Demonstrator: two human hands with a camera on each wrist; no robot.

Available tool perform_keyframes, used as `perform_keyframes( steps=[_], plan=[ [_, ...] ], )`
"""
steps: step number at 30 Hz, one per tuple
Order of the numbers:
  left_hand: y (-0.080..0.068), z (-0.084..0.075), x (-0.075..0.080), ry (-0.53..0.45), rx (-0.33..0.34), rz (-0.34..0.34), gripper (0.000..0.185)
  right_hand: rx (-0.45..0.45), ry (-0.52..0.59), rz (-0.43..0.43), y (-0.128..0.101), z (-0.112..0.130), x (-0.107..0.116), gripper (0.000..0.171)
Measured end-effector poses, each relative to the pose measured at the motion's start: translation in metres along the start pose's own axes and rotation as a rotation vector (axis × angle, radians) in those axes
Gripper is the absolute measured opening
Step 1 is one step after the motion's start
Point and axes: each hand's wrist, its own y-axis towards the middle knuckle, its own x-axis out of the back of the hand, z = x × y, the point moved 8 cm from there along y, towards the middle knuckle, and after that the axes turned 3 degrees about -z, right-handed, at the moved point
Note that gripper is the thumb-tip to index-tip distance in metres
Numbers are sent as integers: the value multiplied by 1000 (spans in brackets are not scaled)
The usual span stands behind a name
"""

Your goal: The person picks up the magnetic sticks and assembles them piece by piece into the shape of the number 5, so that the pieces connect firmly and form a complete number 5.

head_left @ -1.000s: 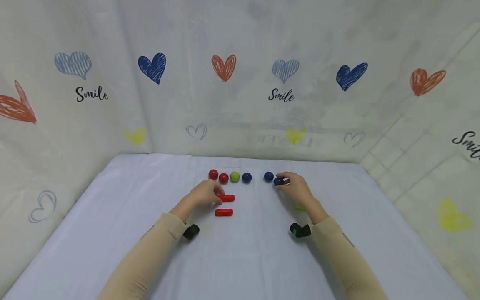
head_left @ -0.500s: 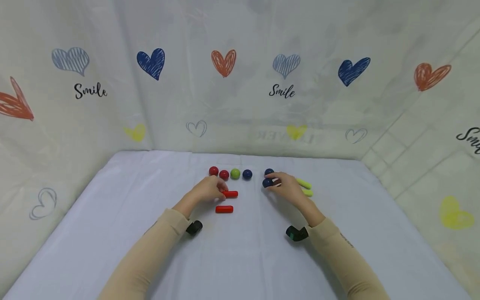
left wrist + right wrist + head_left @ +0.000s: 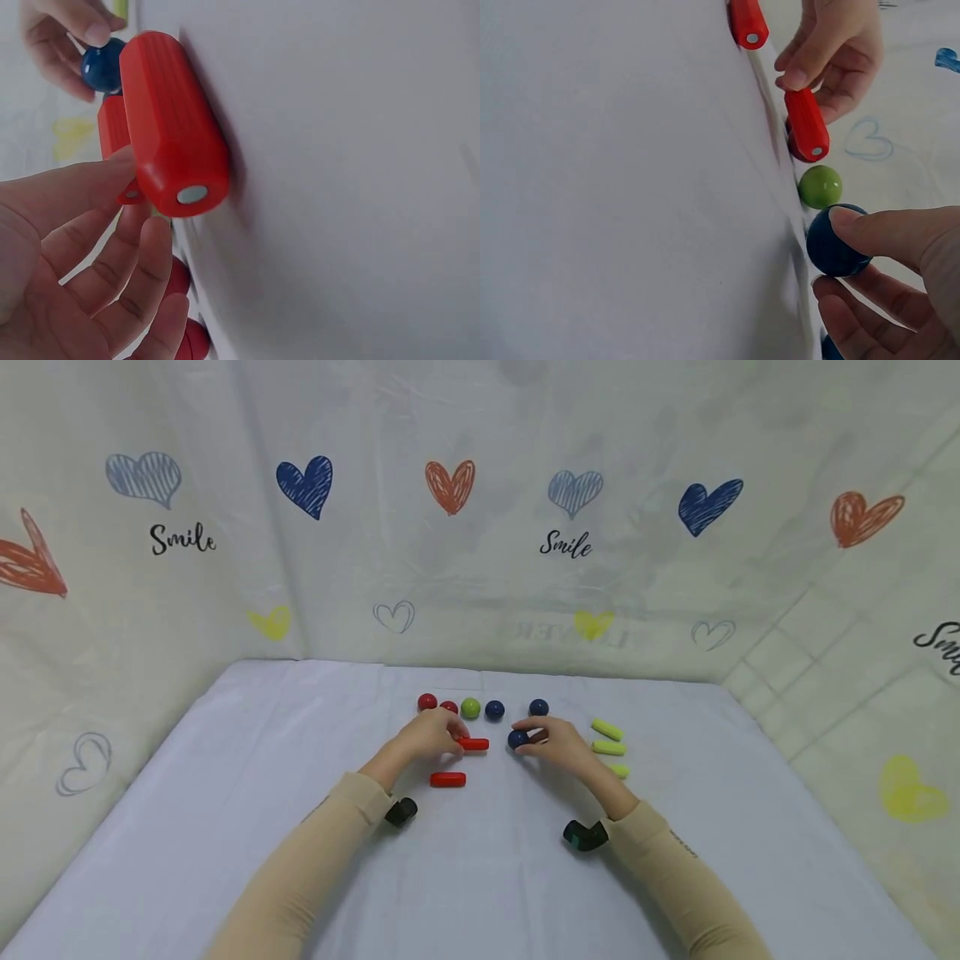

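Observation:
My left hand (image 3: 431,733) pinches one end of a red magnetic rod (image 3: 476,744) between thumb and fingers; its other end points right. In the right wrist view a pale metal disc shows on this rod's tip (image 3: 816,151). Facing it, my right hand (image 3: 558,745) pinches a dark blue ball (image 3: 518,739) with thumb and fingertips. A short gap separates ball and rod in the head view. A second red rod (image 3: 447,779) lies on the table nearer to me; in the left wrist view this rod (image 3: 176,127) stands large in front of the held one.
Behind the hands, two red balls (image 3: 427,702), a green ball (image 3: 470,707) and a blue ball (image 3: 494,710) form a row. Another blue ball (image 3: 538,707) sits to their right. Three yellow-green rods (image 3: 608,747) lie beyond my right hand on the white cloth (image 3: 495,877).
My right hand has carried the blue ball left and nearer to me, uncovering the yellow-green rods. My left hand has moved the red rod right, so the two are closer together.

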Motion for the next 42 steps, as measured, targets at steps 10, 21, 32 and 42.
perform_keyframes(
  steps=[10, 21, 32, 42],
  plan=[
    [11, -1, -7, 13, -12, -16, 23, -19, 22, 8, 1, 1, -3, 38],
    [15, -9, -10, 2, -50, -22, 22, 1, 48, 38, 3, 0, -6, 39],
    [14, -14, -11, 9, -66, -29, 21, 28, 66, 19, 2, 1, -6, 39],
    [16, -13, -10, 3, -107, -51, 23, 24, 87, -5, 1, 0, -4, 38]
  ],
)
